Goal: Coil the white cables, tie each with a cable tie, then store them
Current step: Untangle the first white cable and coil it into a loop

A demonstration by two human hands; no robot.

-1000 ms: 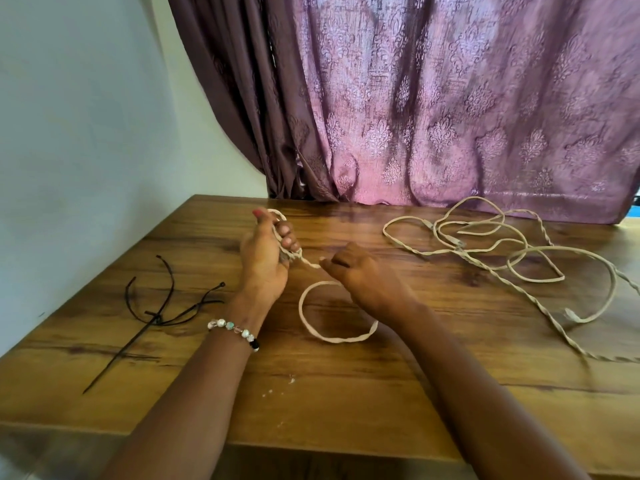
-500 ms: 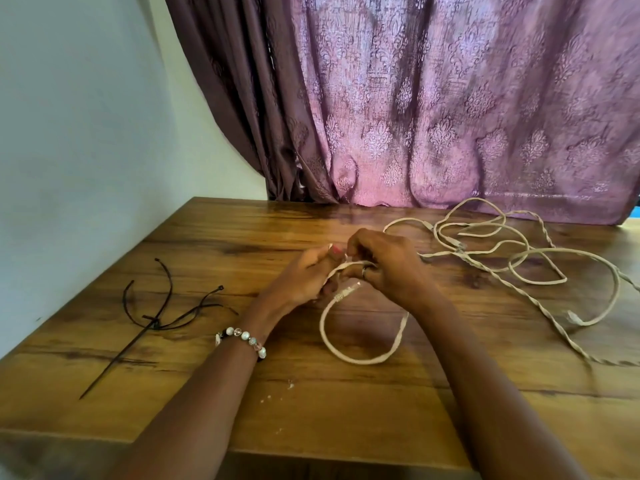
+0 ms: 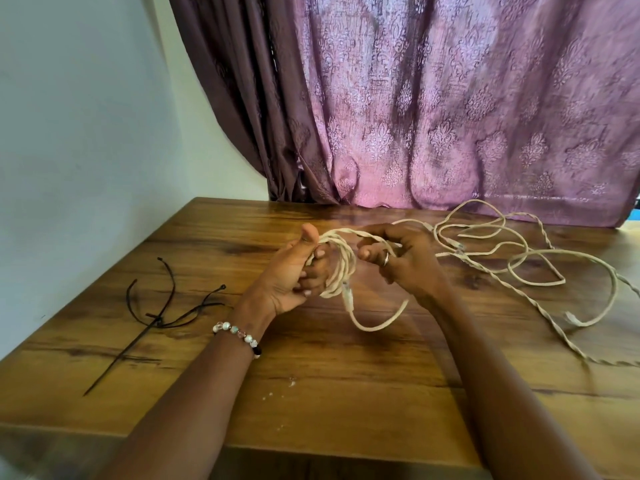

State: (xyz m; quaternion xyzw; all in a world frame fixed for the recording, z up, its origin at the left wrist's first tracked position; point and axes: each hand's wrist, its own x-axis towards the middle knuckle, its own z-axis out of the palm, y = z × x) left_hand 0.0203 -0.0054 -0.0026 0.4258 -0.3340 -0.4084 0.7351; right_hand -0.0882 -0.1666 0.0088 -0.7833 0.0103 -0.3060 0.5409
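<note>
Over the middle of the wooden table (image 3: 346, 393), my left hand (image 3: 291, 275) holds a small coil of white cable (image 3: 341, 268), with loops wound around its fingers. My right hand (image 3: 405, 261), wearing a ring, pinches the same cable just right of the coil. A loose loop with a plug end hangs below the coil (image 3: 377, 320). The rest of the white cables (image 3: 526, 268) lie tangled on the table to the right. Black cable ties (image 3: 156, 317) lie at the left.
A purple patterned curtain (image 3: 433, 116) hangs behind the table's far edge. A pale wall (image 3: 86, 133) borders the table on the left. Small white crumbs (image 3: 287, 386) sit near the front edge.
The hands came together from apart, and more loops of cable have gathered around my left hand's fingers. The loose loop on the table has shrunk and lifted.
</note>
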